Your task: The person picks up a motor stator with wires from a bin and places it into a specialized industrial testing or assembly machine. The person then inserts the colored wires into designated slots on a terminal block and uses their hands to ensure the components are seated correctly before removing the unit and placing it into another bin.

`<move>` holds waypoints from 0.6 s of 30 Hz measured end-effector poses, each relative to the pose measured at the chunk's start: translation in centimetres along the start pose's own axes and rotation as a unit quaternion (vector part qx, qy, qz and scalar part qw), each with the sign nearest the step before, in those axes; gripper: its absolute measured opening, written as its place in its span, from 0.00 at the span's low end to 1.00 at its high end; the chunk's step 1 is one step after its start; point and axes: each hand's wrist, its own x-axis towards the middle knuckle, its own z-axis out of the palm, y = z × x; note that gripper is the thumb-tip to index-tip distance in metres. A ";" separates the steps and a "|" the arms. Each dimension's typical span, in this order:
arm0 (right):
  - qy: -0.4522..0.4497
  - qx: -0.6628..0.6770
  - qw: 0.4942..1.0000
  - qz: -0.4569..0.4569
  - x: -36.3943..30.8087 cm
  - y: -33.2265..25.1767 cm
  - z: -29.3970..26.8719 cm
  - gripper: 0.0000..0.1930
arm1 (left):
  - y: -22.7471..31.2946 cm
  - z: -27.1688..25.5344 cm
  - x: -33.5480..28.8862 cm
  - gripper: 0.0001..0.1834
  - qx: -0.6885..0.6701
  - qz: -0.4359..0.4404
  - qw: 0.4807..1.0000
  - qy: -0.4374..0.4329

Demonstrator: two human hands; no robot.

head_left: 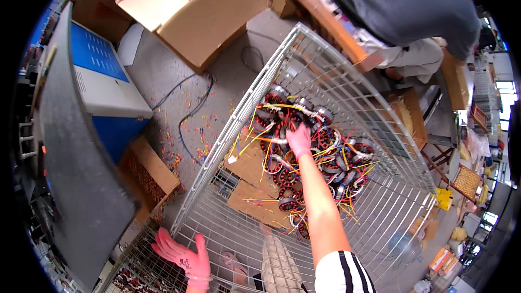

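In a large wire-mesh cage (239,116) lies a heap of motor stators (287,176), ring-shaped with red-and-black windings and loose yellow, red and white leads. My right hand (299,140), in a pink glove, reaches deep into the cage. Its fingers are closed at a stator (283,128) near the far side of the heap; the tips are partly hidden among wires. My left hand (184,255), also gloved in pink, is open with fingers spread, close to the cage's near left corner. It holds nothing.
Cardboard (258,206) lines part of the cage floor. Left stand a blue-and-white machine (111,70) and a box of small coloured bits (149,179), many scattered on the floor. Beyond is an open carton (211,16). Another person (407,5) sits at far right beside a wooden bench edge (347,38).
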 end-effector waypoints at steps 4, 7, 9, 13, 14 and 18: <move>-0.298 0.544 0.736 0.270 -11.1 3.1 -9.1 0.06 | 0.3 -1.6 -0.1 0.52 -0.061 0.019 0.998 -0.006; -0.354 0.581 0.688 0.252 -23.0 -0.3 -15.9 0.17 | -0.9 -4.5 -2.9 0.46 -0.266 0.004 0.957 -0.114; -0.342 0.569 0.718 0.207 -30.9 -5.7 -21.8 0.25 | 0.3 -7.9 -5.2 0.39 -0.558 -0.044 0.798 -0.224; -0.383 0.299 0.873 -0.053 -43.0 -12.2 -29.6 0.36 | 0.7 -17.5 -7.6 0.23 -0.749 -0.271 0.514 -0.318; -0.373 0.297 0.870 -0.123 -44.7 -13.0 -30.9 0.36 | -0.8 -18.7 -8.8 0.22 -0.765 -0.253 0.526 -0.272; -0.467 0.315 0.806 -0.182 -49.1 -20.0 -34.1 0.45 | -8.5 -22.3 -13.2 0.20 -0.738 -0.157 0.648 -0.104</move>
